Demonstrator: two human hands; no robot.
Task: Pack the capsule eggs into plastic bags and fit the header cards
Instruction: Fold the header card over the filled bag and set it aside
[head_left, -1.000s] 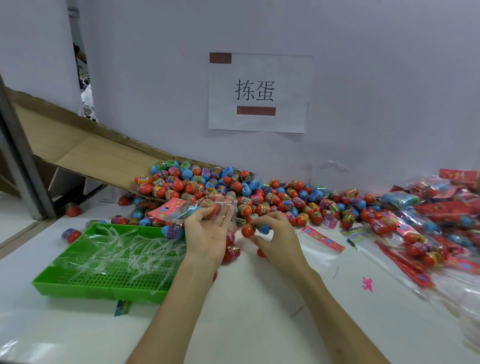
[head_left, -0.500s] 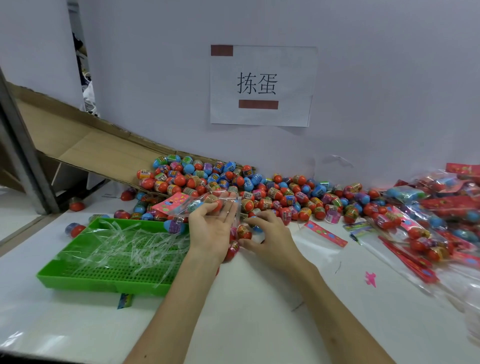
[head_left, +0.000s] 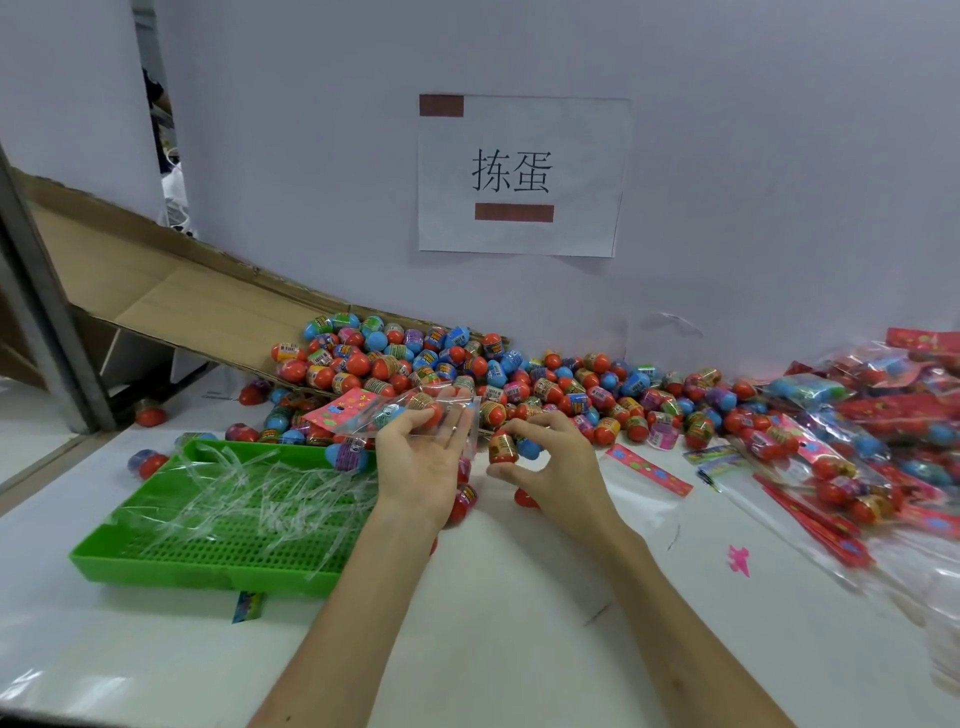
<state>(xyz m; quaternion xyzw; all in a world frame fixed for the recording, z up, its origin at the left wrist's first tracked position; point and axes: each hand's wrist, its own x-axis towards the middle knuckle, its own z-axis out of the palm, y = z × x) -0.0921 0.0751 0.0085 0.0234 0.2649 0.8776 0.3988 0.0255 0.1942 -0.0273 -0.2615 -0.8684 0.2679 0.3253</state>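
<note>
eggs in hand: two capsule eggs, one orange and one blue, sit in the curled fingertips of the right hand, just beside the bag's right edge.
how they'll handle: light hard plastic shells, I'd guess. They're smooth and round, so they'll squirt out of a lazy pinch and roll off. Grab them round the fat middle, not the tips, and don't squeeze hard.
bag: the plastic bag is thin clear film, floppy and slippery, and it's lifted off the desk with a few eggs already in it. The open end looks to face the right hand, though it's hard to be sure through the film.
card: a pink header card sits at the bag's left end. It's probably the stiffest bit, so it's a decent handle.
left hand: the left hand is palm up with the bag lying across its fingers and the thumb pinning it.
hands: close together, but not touching each other.
supply: the egg pile is right behind the hands, at the foot of a cardboard chute.
left side: a green tray full of clear strips.
right side: a loose card strip nearby, and finished packs heaped further out on the desk.
</note>
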